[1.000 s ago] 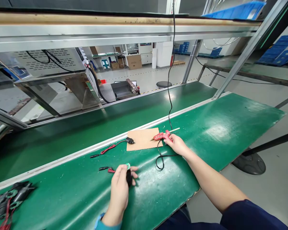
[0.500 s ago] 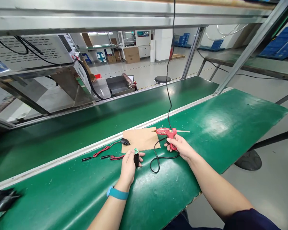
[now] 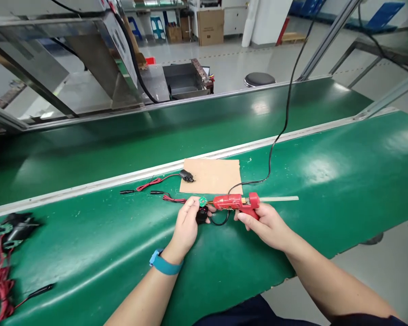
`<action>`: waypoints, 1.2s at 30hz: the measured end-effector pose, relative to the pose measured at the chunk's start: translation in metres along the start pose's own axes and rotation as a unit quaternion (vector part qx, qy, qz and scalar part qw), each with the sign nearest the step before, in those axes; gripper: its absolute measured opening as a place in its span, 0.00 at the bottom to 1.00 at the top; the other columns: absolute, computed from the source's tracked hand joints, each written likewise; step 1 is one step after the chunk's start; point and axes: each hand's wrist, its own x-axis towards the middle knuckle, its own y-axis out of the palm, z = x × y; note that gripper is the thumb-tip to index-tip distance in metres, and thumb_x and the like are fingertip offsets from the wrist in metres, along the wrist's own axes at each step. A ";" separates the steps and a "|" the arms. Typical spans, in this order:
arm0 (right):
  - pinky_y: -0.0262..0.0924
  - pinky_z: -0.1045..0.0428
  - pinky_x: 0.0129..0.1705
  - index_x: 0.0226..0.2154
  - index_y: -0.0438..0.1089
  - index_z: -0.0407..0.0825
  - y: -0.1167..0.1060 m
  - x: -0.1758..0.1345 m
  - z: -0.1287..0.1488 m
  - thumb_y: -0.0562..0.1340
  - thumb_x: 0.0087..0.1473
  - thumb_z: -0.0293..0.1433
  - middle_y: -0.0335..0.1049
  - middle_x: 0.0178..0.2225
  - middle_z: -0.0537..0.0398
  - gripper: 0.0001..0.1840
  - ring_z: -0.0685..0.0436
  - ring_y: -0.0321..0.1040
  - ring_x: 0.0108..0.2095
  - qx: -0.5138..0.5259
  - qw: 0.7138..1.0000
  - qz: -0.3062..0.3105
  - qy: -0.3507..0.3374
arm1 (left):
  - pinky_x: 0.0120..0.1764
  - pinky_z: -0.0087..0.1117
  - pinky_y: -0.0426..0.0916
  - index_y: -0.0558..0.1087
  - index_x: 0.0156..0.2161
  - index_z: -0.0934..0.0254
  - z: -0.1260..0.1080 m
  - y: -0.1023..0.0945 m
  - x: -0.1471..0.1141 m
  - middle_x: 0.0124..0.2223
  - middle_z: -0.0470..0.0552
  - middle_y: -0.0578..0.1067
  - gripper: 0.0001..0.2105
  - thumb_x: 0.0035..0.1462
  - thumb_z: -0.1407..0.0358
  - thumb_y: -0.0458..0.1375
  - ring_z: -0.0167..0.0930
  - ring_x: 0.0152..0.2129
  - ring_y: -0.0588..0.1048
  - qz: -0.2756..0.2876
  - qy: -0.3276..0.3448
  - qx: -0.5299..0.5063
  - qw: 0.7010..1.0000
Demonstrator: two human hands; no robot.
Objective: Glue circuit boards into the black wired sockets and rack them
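My right hand (image 3: 263,222) is closed around the handle of a red glue gun (image 3: 227,202), with a pale glue stick (image 3: 280,198) jutting from its back end. The gun's nozzle points left and meets, or nearly meets, a small green circuit board (image 3: 203,202). That board sits at the top of a black plastic housing (image 3: 201,215) pinched in my left hand (image 3: 187,222). Red and black wires (image 3: 174,199) run left from behind my left fingers. Past my hands, a second black housing (image 3: 187,175) with its own wire lies on the left edge of a cardboard sheet (image 3: 212,174).
A pile of black parts (image 3: 12,231) and bundled red wires (image 3: 0,283) lies at the left of the green bench (image 3: 115,271). The gun's black cord (image 3: 287,113) hangs from above onto the bench. A white rail (image 3: 98,186) runs along the bench behind the cardboard.
The glue gun has come down and left from above the cardboard, its nozzle now at the circuit board. My view has tilted downward, showing more of the pile at the left.
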 end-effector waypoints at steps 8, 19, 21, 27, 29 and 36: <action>0.62 0.51 0.37 0.40 0.69 0.50 0.004 0.002 0.004 0.59 0.68 0.34 0.73 0.32 0.56 0.06 0.47 0.68 0.32 -0.112 0.989 0.004 -0.097 | 0.33 0.28 0.71 0.72 0.40 0.62 -0.001 0.000 -0.001 0.37 0.49 0.78 0.12 0.69 0.56 0.54 0.29 0.31 0.76 0.002 -0.027 0.006 1.000; 0.59 0.51 0.33 0.40 0.68 0.50 0.005 0.002 0.006 0.57 0.69 0.33 0.72 0.31 0.56 0.06 0.46 0.68 0.30 -0.169 0.978 -0.011 -0.122 | 0.33 0.28 0.71 0.71 0.41 0.61 -0.002 0.001 -0.004 0.35 0.47 0.77 0.12 0.68 0.54 0.54 0.29 0.30 0.76 -0.011 -0.036 0.011 0.999; 0.58 0.51 0.32 0.40 0.69 0.50 0.004 0.002 0.006 0.57 0.69 0.33 0.71 0.30 0.56 0.06 0.46 0.67 0.29 -0.180 0.976 -0.014 -0.123 | 0.33 0.28 0.71 0.71 0.41 0.61 -0.002 0.001 -0.004 0.35 0.47 0.77 0.12 0.68 0.54 0.55 0.29 0.30 0.76 -0.013 -0.034 0.018 0.999; 0.59 0.50 0.31 0.40 0.69 0.50 0.002 0.002 0.007 0.56 0.69 0.34 0.71 0.29 0.55 0.08 0.45 0.68 0.29 -0.195 0.974 -0.013 -0.115 | 0.35 0.29 0.72 0.71 0.40 0.61 -0.004 0.004 -0.006 0.35 0.48 0.78 0.13 0.68 0.53 0.55 0.29 0.30 0.75 -0.019 -0.031 0.037 0.999; 0.59 0.49 0.32 0.41 0.70 0.50 0.002 0.002 0.007 0.56 0.70 0.35 0.72 0.29 0.55 0.09 0.44 0.68 0.30 -0.198 0.974 -0.010 -0.110 | 0.35 0.29 0.72 0.70 0.39 0.62 -0.005 0.004 -0.006 0.35 0.48 0.78 0.13 0.68 0.53 0.55 0.29 0.30 0.75 -0.018 -0.030 0.041 0.999; 0.58 0.49 0.30 0.39 0.69 0.49 0.001 0.000 0.007 0.56 0.70 0.36 0.69 0.27 0.56 0.11 0.45 0.65 0.27 -0.211 0.972 -0.012 -0.099 | 0.35 0.29 0.72 0.70 0.37 0.62 -0.008 0.006 -0.006 0.36 0.49 0.78 0.13 0.67 0.53 0.55 0.29 0.30 0.75 -0.017 -0.023 0.051 0.998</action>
